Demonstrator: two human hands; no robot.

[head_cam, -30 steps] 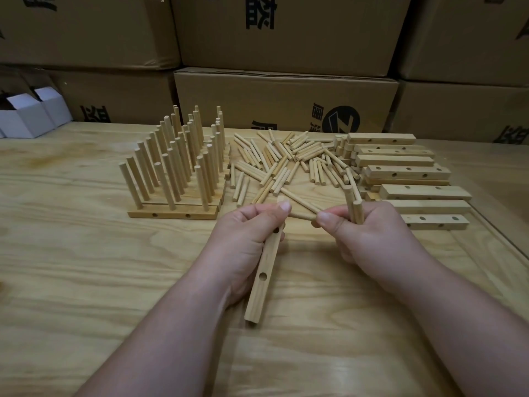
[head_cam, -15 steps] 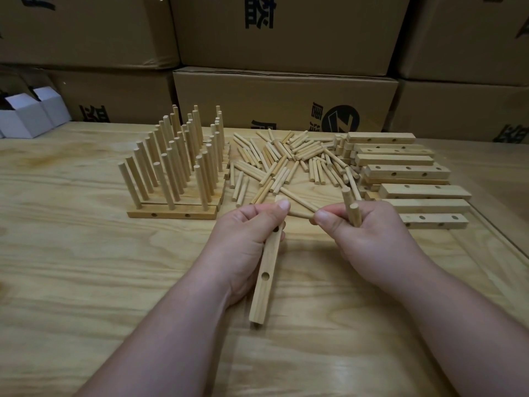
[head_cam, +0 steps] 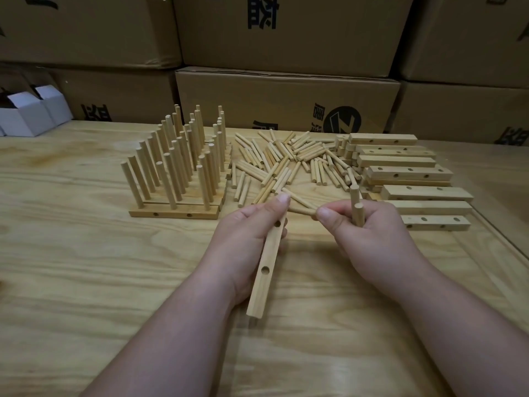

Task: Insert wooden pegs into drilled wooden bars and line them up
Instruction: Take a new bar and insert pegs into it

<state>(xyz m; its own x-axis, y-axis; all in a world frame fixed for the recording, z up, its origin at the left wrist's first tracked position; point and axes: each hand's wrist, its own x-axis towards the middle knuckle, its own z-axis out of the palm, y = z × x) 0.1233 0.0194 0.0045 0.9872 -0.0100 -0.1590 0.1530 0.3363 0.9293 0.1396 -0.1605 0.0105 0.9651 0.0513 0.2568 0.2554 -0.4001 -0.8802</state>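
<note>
Two spare pegs (head_cam: pixel 356 207) in the right hand (head_cam: pixel 369 239), one drilled bar (head_cam: pixel 264 267) in the left hand (head_cam: pixel 246 239).

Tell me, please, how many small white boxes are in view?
2. The left white box and the right white box stand side by side at the table's far left end. Others may be cut off by the frame edge.
</note>
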